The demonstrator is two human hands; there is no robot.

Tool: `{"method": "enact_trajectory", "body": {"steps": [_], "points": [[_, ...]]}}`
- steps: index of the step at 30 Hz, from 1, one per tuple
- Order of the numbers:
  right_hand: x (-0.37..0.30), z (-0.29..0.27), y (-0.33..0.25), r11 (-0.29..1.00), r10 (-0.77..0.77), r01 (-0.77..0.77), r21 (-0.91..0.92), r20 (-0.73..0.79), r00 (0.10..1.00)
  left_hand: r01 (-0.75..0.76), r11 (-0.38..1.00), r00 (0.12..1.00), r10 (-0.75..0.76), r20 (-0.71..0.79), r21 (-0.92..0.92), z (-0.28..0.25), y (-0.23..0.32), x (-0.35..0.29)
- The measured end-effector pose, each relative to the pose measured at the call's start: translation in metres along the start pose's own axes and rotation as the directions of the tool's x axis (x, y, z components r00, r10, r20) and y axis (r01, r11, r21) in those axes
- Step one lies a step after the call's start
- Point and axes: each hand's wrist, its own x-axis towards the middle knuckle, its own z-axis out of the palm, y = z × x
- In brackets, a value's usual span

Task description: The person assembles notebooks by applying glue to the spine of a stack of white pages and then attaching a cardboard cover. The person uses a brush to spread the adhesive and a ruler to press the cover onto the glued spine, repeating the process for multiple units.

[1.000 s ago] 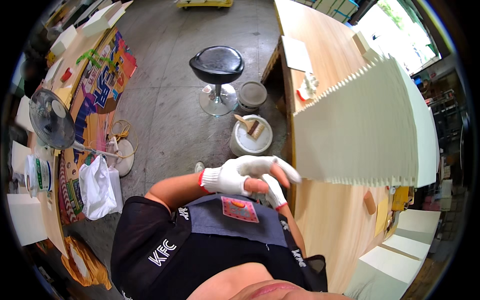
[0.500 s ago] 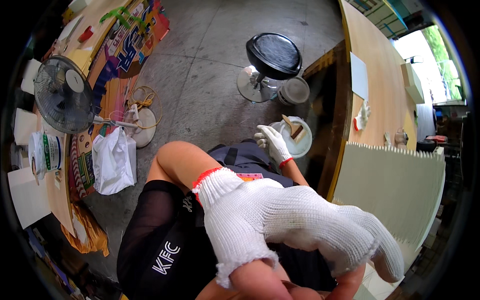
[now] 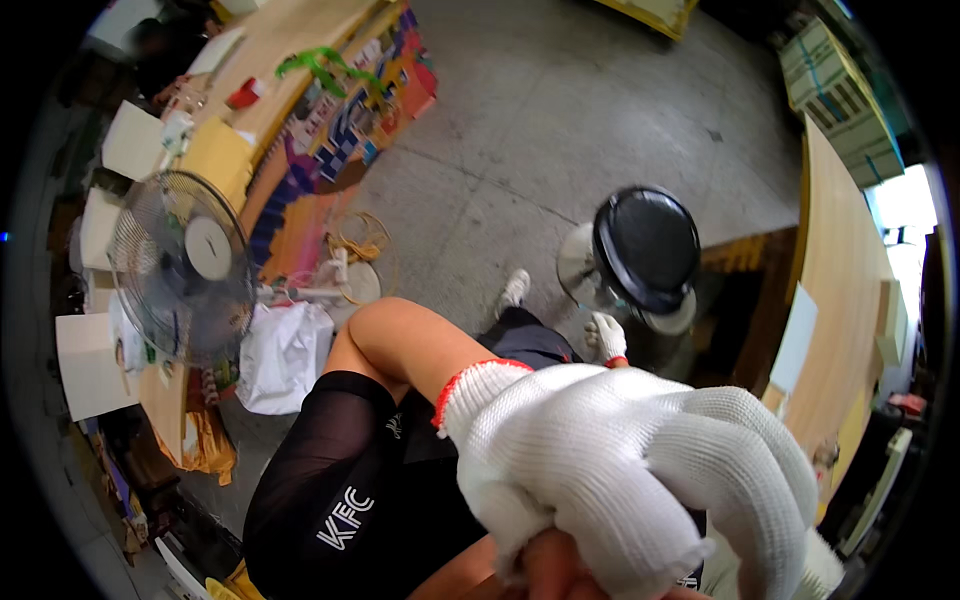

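My left hand [image 3: 640,460], in a white knit glove with a red cuff, is raised close in front of me. Its gloved fingers bend downward. Bare fingertips stick out from cut-off glove ends near the lower edge, and what they press on is hidden. Farther away and lower, my right hand [image 3: 605,338] wears a similar white glove. Its fingers look loosely apart, with nothing visible in them; its forearm is covered by my left hand. Nearest to it is a black-seated stool [image 3: 648,245] on a shiny round base. Behind the seat shows part of a grey bucket [image 3: 677,315].
A grey fan [image 3: 185,265] stands at left, beside a white plastic bag [image 3: 283,360] and a coiled yellow cable [image 3: 362,240]. A cluttered bench [image 3: 315,25] runs along the left, with a blurred person behind it. A wooden table [image 3: 845,270] bounds the right, near strapped cartons [image 3: 845,100].
The view has swung, so the stool sits lower and farther right. My left fingers have curled more. The bucket with the brush and the spare glove on the table have left sight.
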Motion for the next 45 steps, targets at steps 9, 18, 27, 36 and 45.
{"method": "enact_trajectory", "body": {"steps": [9, 18, 27, 36, 45], "points": [[0.060, 0.090, -0.182, 0.639, -0.577, 0.351, -0.685, -0.125, 0.807, 0.463, 0.167, 0.844, -0.383, -0.375, 0.871, -0.268, 0.090, 0.147], [0.152, 0.025, -0.195, 0.438, 0.071, -0.361, -0.823, -0.369, 0.927, 0.941, -0.162, 0.263, -0.203, -0.943, 0.297, -0.556, 0.204, 0.077], [0.173, 0.078, -0.188, 0.607, 0.286, -0.556, -0.568, -0.497, 0.819, 0.713, -0.338, 0.282, -0.664, -0.693, 0.614, -0.727, 0.061, 0.310], [0.210, 0.081, -0.213, 0.742, 0.355, -0.592, -0.315, -0.564, 0.746, 0.467, -0.252, 0.051, -0.949, -0.310, 0.847, -0.713, -0.186, 0.423], [0.260, 0.035, -0.300, 0.961, 0.270, -0.140, 0.238, -0.697, 0.665, 0.285, -0.086, -0.175, -0.984, -0.036, 0.955, -0.699, -0.336, 0.426]]}}
